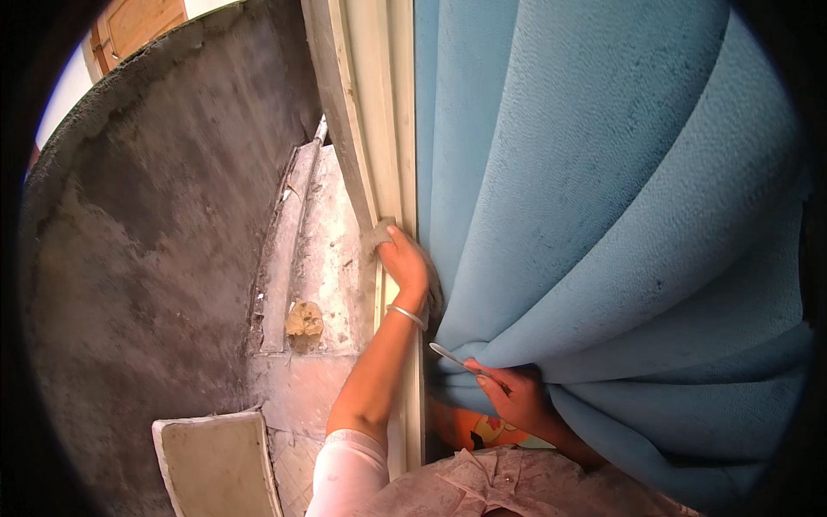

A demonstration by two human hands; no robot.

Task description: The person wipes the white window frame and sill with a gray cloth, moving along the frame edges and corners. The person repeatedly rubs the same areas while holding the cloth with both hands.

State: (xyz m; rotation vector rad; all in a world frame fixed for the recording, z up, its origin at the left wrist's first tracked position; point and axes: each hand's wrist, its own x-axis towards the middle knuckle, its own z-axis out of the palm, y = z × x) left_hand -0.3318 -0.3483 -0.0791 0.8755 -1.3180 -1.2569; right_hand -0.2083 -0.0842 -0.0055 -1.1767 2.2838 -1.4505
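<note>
My left hand [404, 262], with a bangle on its wrist, presses a grey-brown cloth [381, 234] against a cream window or door frame [387, 129]. The cloth wraps over the frame's edge and partly hides behind the hand. To the right, my right hand [513, 397] is closed around a thin, light-coloured tool [449, 355] whose rounded tip points up and left. The tool's kind cannot be told. A blue fabric curtain [568, 213] hangs beside the frame, its folds gathered towards the right hand. Part of the right forearm is hidden by the curtain.
A dark, stained wall [161, 226] rises on the left. Between it and the frame lies a dusty ledge [329, 258] with a dry leaf [303, 318] and a pipe [321, 129]. A pale rectangular panel [216, 465] stands at the bottom left. Orange patterned material [468, 426] shows beneath the curtain.
</note>
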